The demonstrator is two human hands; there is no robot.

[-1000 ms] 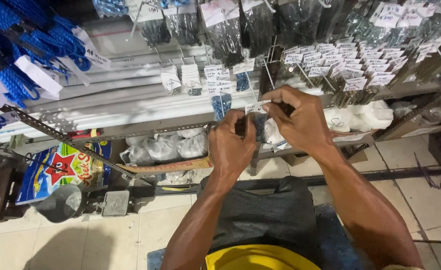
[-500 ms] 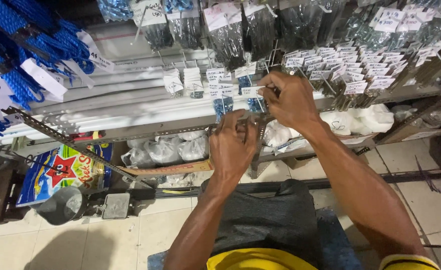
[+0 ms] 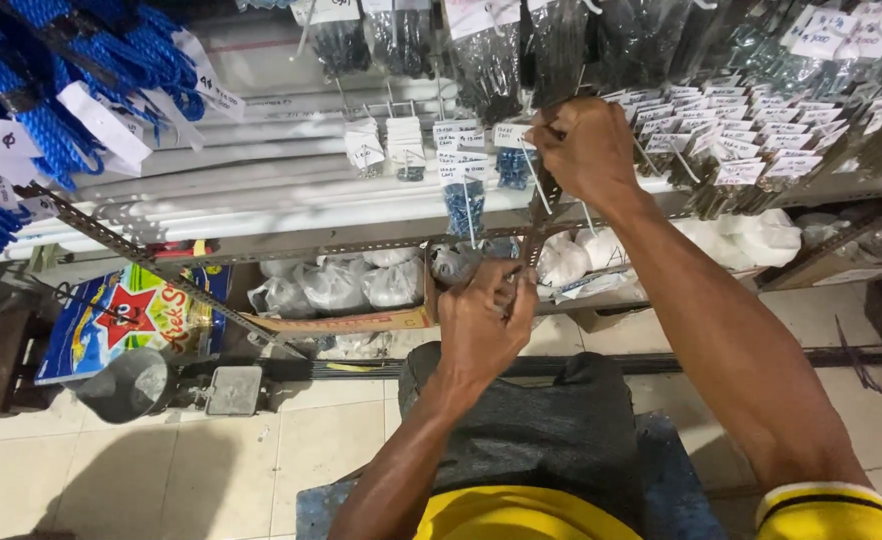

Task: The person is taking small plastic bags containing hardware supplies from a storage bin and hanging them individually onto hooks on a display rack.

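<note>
My right hand (image 3: 586, 145) is raised to the row of hanging packets and white paper tags (image 3: 461, 135), its fingers closed on a thin wire (image 3: 534, 180) that slants down from it. Lower down, my left hand (image 3: 486, 320) is closed around the bottom end of a perforated metal strip (image 3: 539, 235), which stands in front of the shelf edge. What lies inside the left fist is hidden. Small blue packets (image 3: 464, 205) hang just left of the strip.
White pipes (image 3: 261, 190) lie along the shelf. Blue rope coils (image 3: 51, 110) hang at the left. Clear bags of hardware (image 3: 336, 285) fill the lower shelf, above a cardboard edge (image 3: 346, 322). A slanted slotted angle bar (image 3: 131, 262), a colourful sack (image 3: 121, 320) and a metal funnel (image 3: 126, 385) are at the lower left.
My right hand has risen from beside the left hand up to the hanging tags. My left hand has dropped slightly and stays closed at the strip.
</note>
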